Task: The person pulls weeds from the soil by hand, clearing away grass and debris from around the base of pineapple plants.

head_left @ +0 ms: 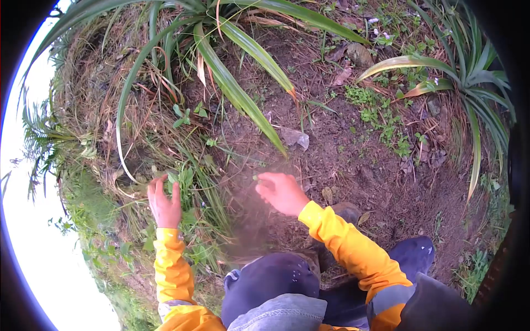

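My left hand (164, 204) is by the grass clump (204, 198), its thumb and fingers apart at the edge of the green leaves. Nothing shows in its grasp. To the right, my right hand (284, 194) is over the bare soil with its fingers pinched together. A tiny greenish bit shows at the fingertips, too small to name. Just above this hand ends the tip of a long green strap-like leaf (232, 88), which belongs to the large spiky plant (201, 14) at the top.
A second spiky plant (469, 83) stands at the upper right, near low green weeds (381, 113). Dry grass (99, 105) covers the slope on the left. My bent knee (276, 278) and dark boot (414, 254) are below my hands. A stone (360, 55) lies near the top.
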Demonstrator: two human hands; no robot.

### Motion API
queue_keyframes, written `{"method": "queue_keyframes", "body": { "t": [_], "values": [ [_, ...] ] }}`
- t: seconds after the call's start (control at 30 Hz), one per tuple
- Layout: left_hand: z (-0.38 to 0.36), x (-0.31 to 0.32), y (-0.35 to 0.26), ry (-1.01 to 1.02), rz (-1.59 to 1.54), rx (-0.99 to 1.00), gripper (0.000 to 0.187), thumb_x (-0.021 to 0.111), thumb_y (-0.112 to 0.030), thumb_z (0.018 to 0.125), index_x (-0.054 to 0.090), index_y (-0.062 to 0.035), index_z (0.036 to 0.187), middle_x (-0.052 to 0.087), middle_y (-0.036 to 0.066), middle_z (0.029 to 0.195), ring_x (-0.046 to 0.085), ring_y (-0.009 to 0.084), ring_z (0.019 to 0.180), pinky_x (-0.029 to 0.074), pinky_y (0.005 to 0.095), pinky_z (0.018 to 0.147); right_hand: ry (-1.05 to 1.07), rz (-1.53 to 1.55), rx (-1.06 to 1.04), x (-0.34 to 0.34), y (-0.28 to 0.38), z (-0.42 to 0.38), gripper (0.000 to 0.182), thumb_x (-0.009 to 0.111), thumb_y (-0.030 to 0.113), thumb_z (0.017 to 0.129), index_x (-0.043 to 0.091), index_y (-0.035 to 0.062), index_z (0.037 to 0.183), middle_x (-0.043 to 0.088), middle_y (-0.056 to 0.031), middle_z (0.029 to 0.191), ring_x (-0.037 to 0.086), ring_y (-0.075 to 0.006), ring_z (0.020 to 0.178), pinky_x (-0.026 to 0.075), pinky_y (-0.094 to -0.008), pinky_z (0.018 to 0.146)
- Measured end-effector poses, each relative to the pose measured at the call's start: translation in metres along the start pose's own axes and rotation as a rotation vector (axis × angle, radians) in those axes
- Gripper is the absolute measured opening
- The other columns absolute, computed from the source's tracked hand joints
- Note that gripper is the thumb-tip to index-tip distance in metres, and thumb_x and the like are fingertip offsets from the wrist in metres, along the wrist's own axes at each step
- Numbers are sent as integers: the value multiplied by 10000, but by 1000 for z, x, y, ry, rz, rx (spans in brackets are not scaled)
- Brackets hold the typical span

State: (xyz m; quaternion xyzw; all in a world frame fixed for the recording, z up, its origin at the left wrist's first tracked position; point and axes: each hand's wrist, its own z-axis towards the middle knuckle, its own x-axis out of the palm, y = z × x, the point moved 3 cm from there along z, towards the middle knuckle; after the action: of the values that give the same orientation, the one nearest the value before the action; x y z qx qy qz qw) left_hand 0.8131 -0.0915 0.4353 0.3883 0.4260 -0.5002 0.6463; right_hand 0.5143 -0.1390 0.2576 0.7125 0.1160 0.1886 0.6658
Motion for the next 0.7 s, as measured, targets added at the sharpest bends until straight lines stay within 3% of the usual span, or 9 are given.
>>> {"method": "queue_keyframes", "body": {
  "t": [0.07,0.13,0.17,0.23,0.37,0.5,0.6,0.63,0.7],
  "values": [
    [13,60,-39,109,-259,148,516,757,-278,956,602,-34,1384,627,164,1272,661,295,1061,561,398,901,-9,-86,42,-30,-44,-18,329,727,199,946,728,-23,1189,779,-194,924,774,-307,831,600,-401,772],
    [33,134,-64,260,-470,-46,707,800,-344,936,511,26,1465,640,190,1228,681,250,965,579,342,872,-28,-23,213,-59,-55,-40,298,730,163,953,727,-30,1180,774,-158,857,764,-216,756,596,-353,729],
    [44,163,-73,225,-497,-110,742,817,-364,925,506,55,1452,650,207,1176,689,266,897,572,358,833,-42,-22,218,-71,-57,-49,286,727,154,958,726,-33,1175,770,-141,845,754,-190,743,593,-338,717],
    [58,195,-82,-23,-391,-105,487,814,-336,933,684,43,1210,689,180,1011,691,284,832,541,398,754,-74,-21,232,-89,-61,-63,264,721,135,968,725,-41,1164,762,-106,823,733,-139,717,586,-306,691],
    [61,209,-87,-399,-558,-5,280,773,-248,975,761,30,942,701,146,854,671,252,729,522,389,695,-139,72,268,-103,-72,-63,253,708,126,985,720,-46,1170,762,-78,847,711,-118,715,579,-286,678],
    [48,200,-79,-335,-588,-28,224,762,-194,988,763,29,972,692,112,813,607,149,625,514,342,617,-130,84,234,-94,-65,-44,251,698,98,989,714,-58,1184,758,-78,889,689,-99,722,579,-280,684],
    [27,185,-62,-284,-942,-298,241,754,-206,996,755,33,1028,691,76,804,610,159,623,523,331,620,-98,185,220,-83,-66,-40,244,695,90,989,717,-60,1181,759,-71,909,689,-100,726,577,-274,682],
    [21,183,-54,-224,-989,-379,281,746,-232,1001,733,43,1062,704,60,853,626,168,675,537,333,659,-90,153,240,-81,-68,-41,230,691,75,990,719,-58,1175,753,-66,916,689,-105,735,577,-273,685],
    [25,184,-51,-102,-722,-328,286,750,-223,983,721,43,1082,688,113,970,657,240,835,537,378,777,-82,212,267,-81,-72,-48,224,688,65,991,716,-59,1175,749,-66,924,693,-110,748,578,-273,693]
  ]
}}
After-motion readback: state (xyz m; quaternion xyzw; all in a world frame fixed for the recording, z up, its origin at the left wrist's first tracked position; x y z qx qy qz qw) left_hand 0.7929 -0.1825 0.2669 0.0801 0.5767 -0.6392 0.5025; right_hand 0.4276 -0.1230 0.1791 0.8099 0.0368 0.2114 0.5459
